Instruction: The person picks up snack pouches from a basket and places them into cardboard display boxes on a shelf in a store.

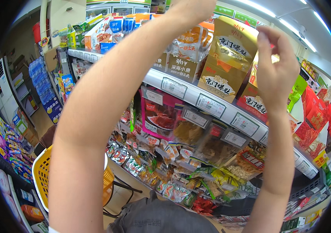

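Note:
My right hand (281,62) is raised at the upper right, its thumb and forefinger at the top right corner of a gold snack pouch (232,43). Whether the fingers pinch that corner or only rest beside it, I cannot tell. The pouch stands upright in a gold cardboard display box (217,80) on the top shelf. My left hand (194,10) reaches up past the top edge of the view; its fingers are cut off. Below it are orange and silver snack pouches (187,43) in a brown display box (180,67).
A white shelf edge (187,93) with price tags runs below the boxes. Bagged snacks (159,119) hang beneath it, above rows of small packets (177,190). A yellow plastic basket (41,171) stands at my left, partly behind my forearm. Red snack bags (316,113) fill the right side.

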Motion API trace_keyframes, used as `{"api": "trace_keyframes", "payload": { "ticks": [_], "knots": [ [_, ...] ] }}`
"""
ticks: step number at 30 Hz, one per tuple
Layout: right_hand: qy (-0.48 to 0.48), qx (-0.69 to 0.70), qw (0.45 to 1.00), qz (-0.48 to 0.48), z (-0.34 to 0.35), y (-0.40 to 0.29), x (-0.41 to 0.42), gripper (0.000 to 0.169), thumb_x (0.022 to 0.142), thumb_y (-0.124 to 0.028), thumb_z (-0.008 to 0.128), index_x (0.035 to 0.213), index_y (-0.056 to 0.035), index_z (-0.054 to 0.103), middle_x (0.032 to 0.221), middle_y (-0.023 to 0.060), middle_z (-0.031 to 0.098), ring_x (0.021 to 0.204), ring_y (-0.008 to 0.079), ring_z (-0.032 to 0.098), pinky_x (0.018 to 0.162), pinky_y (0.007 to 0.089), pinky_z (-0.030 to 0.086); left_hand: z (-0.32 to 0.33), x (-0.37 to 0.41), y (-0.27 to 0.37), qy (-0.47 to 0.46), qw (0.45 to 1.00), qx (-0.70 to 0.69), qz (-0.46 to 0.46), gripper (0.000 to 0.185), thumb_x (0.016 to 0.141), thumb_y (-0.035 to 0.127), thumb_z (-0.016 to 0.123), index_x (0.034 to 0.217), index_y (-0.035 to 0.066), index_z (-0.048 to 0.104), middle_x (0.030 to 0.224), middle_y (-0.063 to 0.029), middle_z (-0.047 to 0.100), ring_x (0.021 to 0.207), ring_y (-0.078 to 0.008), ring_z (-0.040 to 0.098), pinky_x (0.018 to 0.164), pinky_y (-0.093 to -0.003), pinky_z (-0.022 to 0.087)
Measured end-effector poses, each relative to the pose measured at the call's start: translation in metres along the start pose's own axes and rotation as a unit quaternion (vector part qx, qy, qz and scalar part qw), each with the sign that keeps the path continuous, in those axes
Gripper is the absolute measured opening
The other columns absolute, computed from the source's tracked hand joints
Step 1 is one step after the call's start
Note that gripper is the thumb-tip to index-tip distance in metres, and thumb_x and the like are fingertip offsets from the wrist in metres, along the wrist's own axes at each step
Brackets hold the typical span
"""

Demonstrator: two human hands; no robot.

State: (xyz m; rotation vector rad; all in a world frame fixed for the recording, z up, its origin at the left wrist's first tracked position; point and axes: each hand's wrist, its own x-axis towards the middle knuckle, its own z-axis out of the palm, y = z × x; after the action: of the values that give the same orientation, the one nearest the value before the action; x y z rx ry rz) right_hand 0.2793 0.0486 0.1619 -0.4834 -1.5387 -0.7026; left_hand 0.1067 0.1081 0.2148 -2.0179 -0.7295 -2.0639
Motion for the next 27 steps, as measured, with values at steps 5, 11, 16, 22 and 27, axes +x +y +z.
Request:
{"api": "trace_keyframes", "payload": {
  "ticks": [5,11,16,22,27],
  "knots": [
    [0.044,0.008,0.997,-0.062,-0.001,-0.036,-0.046,0.020,0.074,0.004,0.062,0.093,-0.0032,0.062,0.096,0.0120,0.060,0.083,0.0247,0.058,0.073,0.0305,0.046,-0.027,-0.102,0.015,0.018,1.000,-0.015,0.016,0.014,0.083,0.013,0.058,0.086,0.000,0.063,0.073,-0.0125,0.064,0.067,-0.0239,0.062,0.061,-0.0312,0.048],
    [0.006,-0.055,0.998,-0.015,-0.011,-0.060,-0.119,0.022,0.071,-0.001,0.065,0.092,-0.0053,0.063,0.092,0.0096,0.057,0.086,0.0266,0.053,0.074,0.0362,0.039,-0.056,-0.210,0.017,-0.074,0.997,-0.010,-0.003,0.013,0.075,-0.003,0.062,0.086,0.003,0.062,0.082,-0.0114,0.062,0.075,-0.0275,0.060,0.067,-0.0339,0.049],
    [-0.079,-0.159,0.984,-0.012,0.005,-0.063,-0.140,0.020,0.071,-0.005,0.066,0.091,-0.0068,0.064,0.091,0.0043,0.059,0.086,0.0239,0.053,0.077,0.0358,0.036,-0.042,-0.220,0.007,-0.111,0.992,0.046,0.034,0.021,0.072,-0.001,0.066,0.092,0.003,0.063,0.088,-0.0091,0.061,0.080,-0.0271,0.058,0.070,-0.0336,0.048],
    [-0.084,-0.230,0.969,-0.028,0.001,-0.062,-0.143,0.018,0.073,-0.010,0.067,0.090,-0.0066,0.065,0.091,0.0035,0.059,0.088,0.0233,0.054,0.078,0.0358,0.035,-0.021,-0.212,0.009,-0.092,0.991,0.063,0.075,0.027,0.070,-0.001,0.065,0.096,0.002,0.061,0.094,-0.0092,0.059,0.084,-0.0275,0.056,0.072,-0.0361,0.046],
    [-0.101,-0.276,0.956,0.005,-0.008,-0.058,-0.141,0.017,0.075,-0.012,0.067,0.091,-0.0063,0.066,0.092,0.0039,0.060,0.090,0.0243,0.054,0.081,0.0364,0.034,-0.019,-0.207,0.006,-0.102,0.978,0.129,0.130,0.029,0.071,0.005,0.062,0.099,0.004,0.061,0.097,-0.0062,0.058,0.088,-0.0235,0.055,0.073,-0.0350,0.044]
  ]
}}
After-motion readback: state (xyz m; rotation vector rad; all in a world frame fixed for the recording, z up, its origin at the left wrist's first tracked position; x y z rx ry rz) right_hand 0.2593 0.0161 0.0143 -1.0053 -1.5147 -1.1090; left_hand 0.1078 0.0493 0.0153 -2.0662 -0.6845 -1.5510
